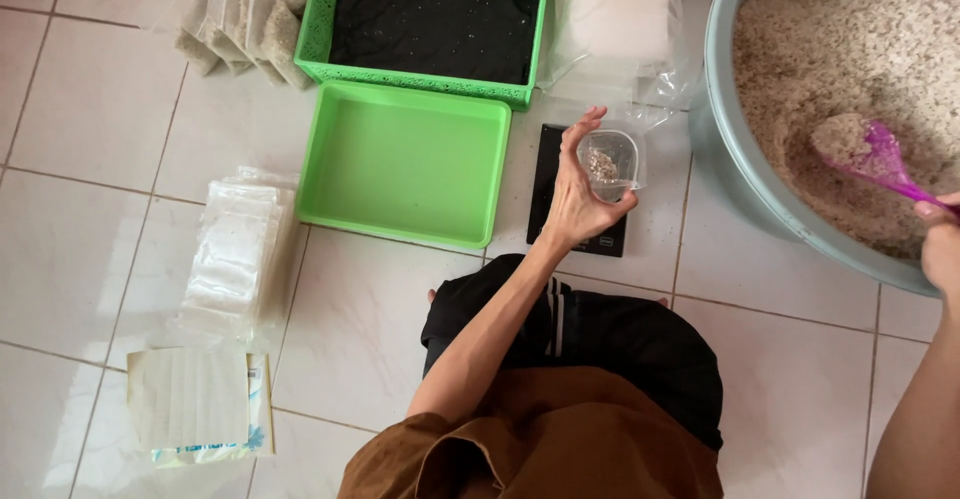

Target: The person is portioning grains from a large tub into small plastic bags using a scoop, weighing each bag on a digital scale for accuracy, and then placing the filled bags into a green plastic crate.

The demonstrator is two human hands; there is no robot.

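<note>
My left hand (577, 191) holds open a small clear plastic bag (612, 164) over a black scale (547, 174); a little grain lies in the bag's bottom. My right hand (940, 244) grips the handle of a purple scoop (880, 159) heaped with pale grain. The scoop rests in a large grey-blue basin (740, 169) filled with the same grain, at the right.
A green tray (405, 164) lies left of the scale, with a green basket (325, 19) lined in black behind it. Filled bags (240, 24) lean at the far left. Stacks of empty clear bags (235, 259) and a pack of bags (200, 404) lie on the white tile floor.
</note>
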